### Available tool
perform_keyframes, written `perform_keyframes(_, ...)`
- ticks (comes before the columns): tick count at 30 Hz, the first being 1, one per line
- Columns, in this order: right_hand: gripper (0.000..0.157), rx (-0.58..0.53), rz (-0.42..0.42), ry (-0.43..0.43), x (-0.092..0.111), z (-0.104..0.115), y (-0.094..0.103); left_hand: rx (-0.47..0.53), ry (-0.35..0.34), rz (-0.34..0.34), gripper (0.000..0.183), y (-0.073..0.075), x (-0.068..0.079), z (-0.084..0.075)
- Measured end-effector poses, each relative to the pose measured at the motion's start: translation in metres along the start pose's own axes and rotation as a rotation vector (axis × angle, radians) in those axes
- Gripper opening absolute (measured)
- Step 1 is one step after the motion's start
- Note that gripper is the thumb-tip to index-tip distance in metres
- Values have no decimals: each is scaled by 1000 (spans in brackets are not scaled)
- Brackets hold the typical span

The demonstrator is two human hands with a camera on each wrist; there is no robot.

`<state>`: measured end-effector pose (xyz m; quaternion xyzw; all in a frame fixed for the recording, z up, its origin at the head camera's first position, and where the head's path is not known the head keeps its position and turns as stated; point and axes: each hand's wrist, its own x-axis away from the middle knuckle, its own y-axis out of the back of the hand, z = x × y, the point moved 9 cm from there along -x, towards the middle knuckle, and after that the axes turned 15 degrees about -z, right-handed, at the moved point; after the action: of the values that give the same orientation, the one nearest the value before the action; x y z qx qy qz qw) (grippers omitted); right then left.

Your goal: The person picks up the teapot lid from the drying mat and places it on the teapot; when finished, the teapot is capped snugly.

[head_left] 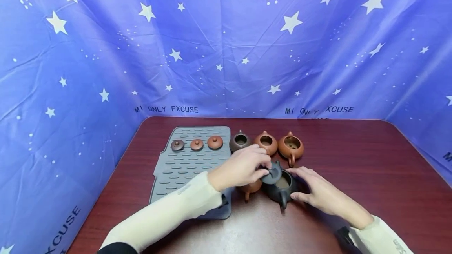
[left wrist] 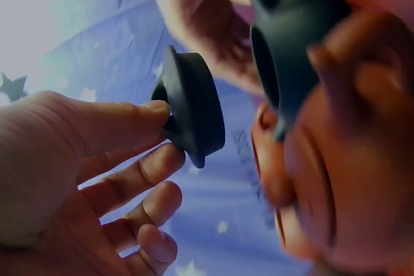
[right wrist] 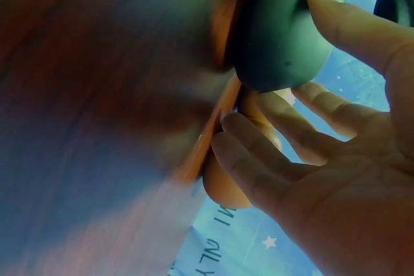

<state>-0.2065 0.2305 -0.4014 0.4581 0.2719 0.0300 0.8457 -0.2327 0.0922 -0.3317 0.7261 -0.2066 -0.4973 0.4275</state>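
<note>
My left hand (head_left: 243,164) pinches a black teapot lid (left wrist: 194,108) by its knob between thumb and fingertips. That lid is tilted, held above and beside the mouth of a black teapot (head_left: 273,194), which stands uncovered on the table. My right hand (head_left: 323,193) is at the teapot's right side, thumb and fingers spread. In the right wrist view the thumb touches the teapot (right wrist: 284,43) or nearly so, while the fingers extend along its far side. Left of the black teapot stands a small orange-brown teapot (head_left: 251,187), partly hidden beneath my left hand.
A grey draining mat (head_left: 169,167) lies on the left of the dark red table (head_left: 353,148). On it sit a dark lid (head_left: 177,145) and two orange-brown lids (head_left: 196,144). Behind the hands stand uncovered teapots: one dark brown (head_left: 234,144) and two orange-brown (head_left: 300,152).
</note>
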Motion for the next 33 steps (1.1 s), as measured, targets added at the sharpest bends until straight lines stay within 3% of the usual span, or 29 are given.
perform_keyframes(5,60,7,-14,19,-1,-1,-1,-64,-15,108,6,-31,-17,-16)
perform_keyframes(12,60,2,-8,8,-1,-2,-3,-112,45,203,3,-54,-25,-15)
perform_keyframes(33,58,2,-30,45,-2,2,0,-135,94,229,5,-65,-23,-9)
